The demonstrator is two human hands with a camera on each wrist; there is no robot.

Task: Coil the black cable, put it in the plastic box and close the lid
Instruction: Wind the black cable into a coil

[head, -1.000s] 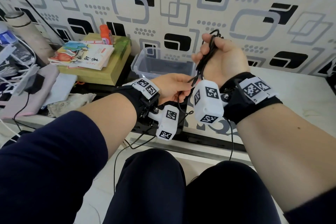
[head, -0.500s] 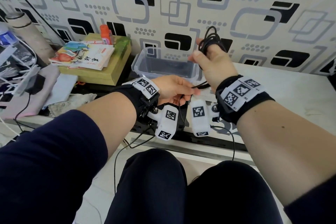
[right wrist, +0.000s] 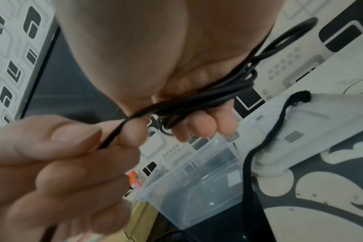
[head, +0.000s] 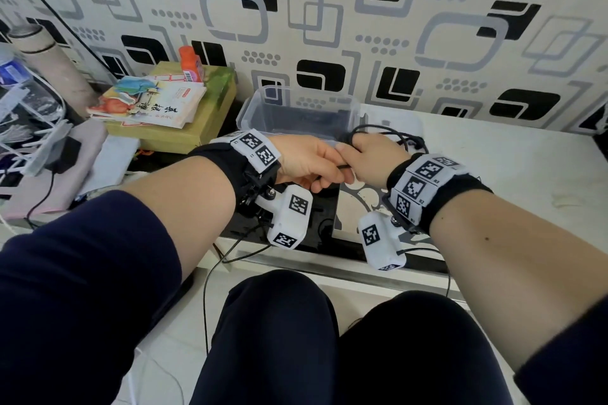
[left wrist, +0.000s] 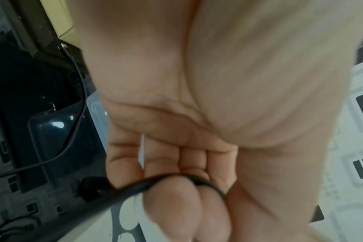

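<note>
Both hands meet above the bench [head: 526, 174], just in front of the plastic box [head: 297, 110].

Right hand [head: 373, 159]: fingers curled, black cable [head: 391, 136] wound in several loops round them. Loops bunched across the palm side in the right wrist view [right wrist: 224, 91], one loop standing out past the back of the hand. Grasping the coil.

Left hand [head: 309, 163]: thumb and forefinger pinching a single strand of the same cable [right wrist: 112, 135], leading straight into the coil. Left wrist view shows the strand crossing the curled fingers [left wrist: 160, 180]. Hands touching or nearly so at the fingertips.

Plastic box: clear, open, standing near the back edge of the bench by the patterned wall [head: 329, 26]. Inside blurred, contents not readable. Lid [head: 399, 120]: pale clear panel lying flat just right of the box, behind the right hand.

Left end of the bench: yellow-green box [head: 184, 128] with books [head: 154, 102] on top and an orange bottle [head: 190, 64] at its back. Thin wires trailing off the front edge towards the knees.
</note>
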